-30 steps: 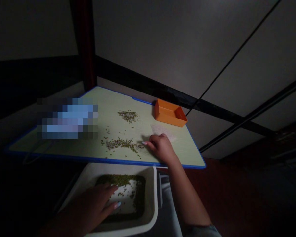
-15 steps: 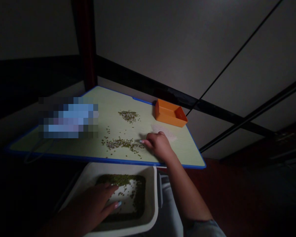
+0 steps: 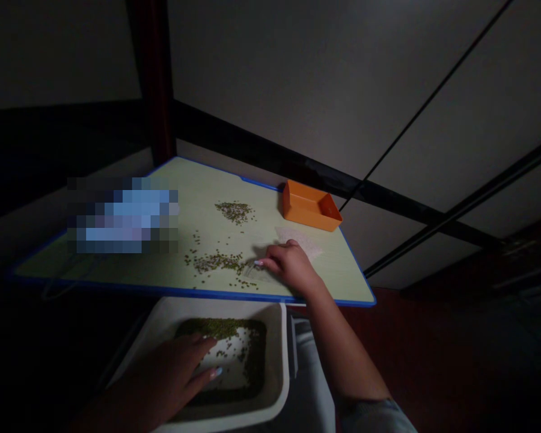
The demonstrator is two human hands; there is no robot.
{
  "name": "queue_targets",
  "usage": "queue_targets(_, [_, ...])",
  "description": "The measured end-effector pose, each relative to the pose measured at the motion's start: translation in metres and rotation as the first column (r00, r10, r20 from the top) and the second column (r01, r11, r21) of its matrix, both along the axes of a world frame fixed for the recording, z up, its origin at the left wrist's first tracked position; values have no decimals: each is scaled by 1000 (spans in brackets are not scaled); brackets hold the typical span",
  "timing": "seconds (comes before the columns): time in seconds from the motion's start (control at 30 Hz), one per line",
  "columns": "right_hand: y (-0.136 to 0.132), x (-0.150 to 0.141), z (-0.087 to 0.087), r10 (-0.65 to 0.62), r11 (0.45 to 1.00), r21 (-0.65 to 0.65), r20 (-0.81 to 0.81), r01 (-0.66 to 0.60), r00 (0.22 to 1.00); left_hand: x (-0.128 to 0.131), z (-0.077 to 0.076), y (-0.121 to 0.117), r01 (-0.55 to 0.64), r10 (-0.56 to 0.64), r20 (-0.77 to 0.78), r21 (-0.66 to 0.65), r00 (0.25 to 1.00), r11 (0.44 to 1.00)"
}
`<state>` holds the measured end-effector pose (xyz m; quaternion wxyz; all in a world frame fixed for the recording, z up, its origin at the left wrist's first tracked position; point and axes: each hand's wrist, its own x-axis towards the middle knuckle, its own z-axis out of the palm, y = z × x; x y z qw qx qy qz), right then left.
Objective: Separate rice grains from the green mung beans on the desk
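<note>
My right hand [image 3: 288,263] is closed on the table, thumb and fingers together at the edge of a spread of small green beans [image 3: 220,261] mixed with paler grains. A faint see-through patch shows under its fingertips; what they hold, if anything, I cannot make out. My left hand [image 3: 180,364] lies with fingers apart over a white basin [image 3: 285,361] below the table edge and appears to hold nothing. Green beans [image 3: 220,326] line the basin's sides, with a few scattered on its pale floor.
The pale yellow table [image 3: 193,180] has a blue rim. On it are a second bean pile [image 3: 234,211], an orange box [image 3: 309,213] at the back right and a whitish grainy patch [image 3: 309,240]. A blurred blue object [image 3: 130,213] is at left. A wall stands behind.
My right hand has shifted very slightly, and the beans by its fingertips lie a little differently, with the see-through patch clearer. My left hand stays put.
</note>
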<state>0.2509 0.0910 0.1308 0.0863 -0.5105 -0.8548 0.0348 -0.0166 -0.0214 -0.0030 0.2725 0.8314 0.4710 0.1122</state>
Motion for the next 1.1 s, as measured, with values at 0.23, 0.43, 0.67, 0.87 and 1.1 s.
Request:
queue_targets(0.23, [-3,6,-2,37,999,-28,-53,-39,998,1,5,2,9,-10,-36,-20,999,1000])
queue_targets(0.43, [-4,0,-3,56,998,-10,-56,-57,997,0,4,0,6,-6,-32,9,999,1000])
queue_targets(0.67, [-4,-2,0,-5,1000,6,-9,5,1000,0,4,2,8,-8,15,11,1000,1000])
queue_targets(0.87, [-1,-5,0,-18,1000,7,26,17,1000,-1,-1,2,-2,2,4,-11,1000,1000])
queue_targets(1.1, [1,-21,-2,5,1000,18,56,-6,998,0,7,5,-6,6,13,5,1000,1000])
